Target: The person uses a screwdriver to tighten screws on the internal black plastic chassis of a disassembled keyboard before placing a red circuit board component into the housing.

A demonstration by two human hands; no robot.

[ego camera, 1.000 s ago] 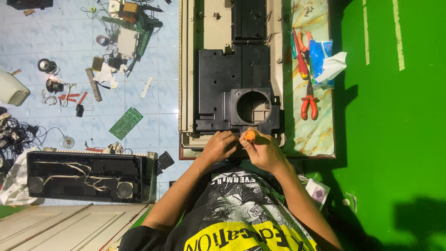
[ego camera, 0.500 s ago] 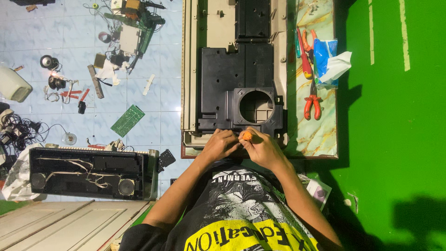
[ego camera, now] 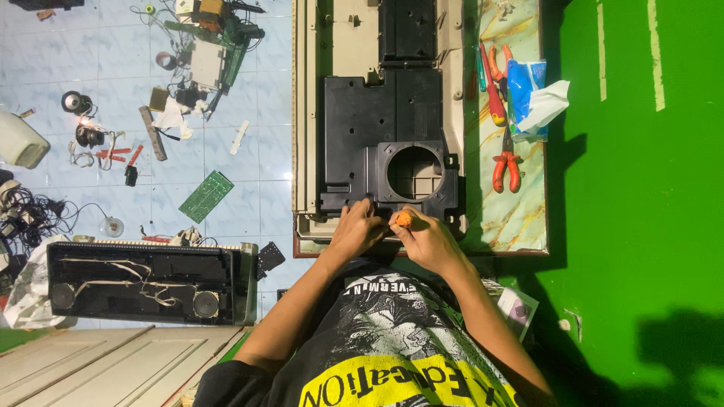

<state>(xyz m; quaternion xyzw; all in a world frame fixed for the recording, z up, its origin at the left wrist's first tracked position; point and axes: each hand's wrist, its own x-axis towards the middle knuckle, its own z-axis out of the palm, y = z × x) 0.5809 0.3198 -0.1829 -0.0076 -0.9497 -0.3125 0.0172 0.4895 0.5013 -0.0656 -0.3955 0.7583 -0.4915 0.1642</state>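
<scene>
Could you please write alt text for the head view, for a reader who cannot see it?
Seen from above, a person's left hand and right hand meet at the near edge of a black panel with a round hole, the right gripping an orange-handled screwdriver. Pliers lie on the table to the right; a circuit board lies on the tiled floor.

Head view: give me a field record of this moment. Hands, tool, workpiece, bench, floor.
left hand: rests on the near edge of the black panel
right hand: fingers closed round an orange-handled screwdriver
workpiece: black panel with a round opening, lying in a beige casing
bench: marbled top with red pliers, a red screwdriver, a blue bag
floor: green circuit board, a long black unit with two speakers, loose parts and wires
wall side: green
</scene>
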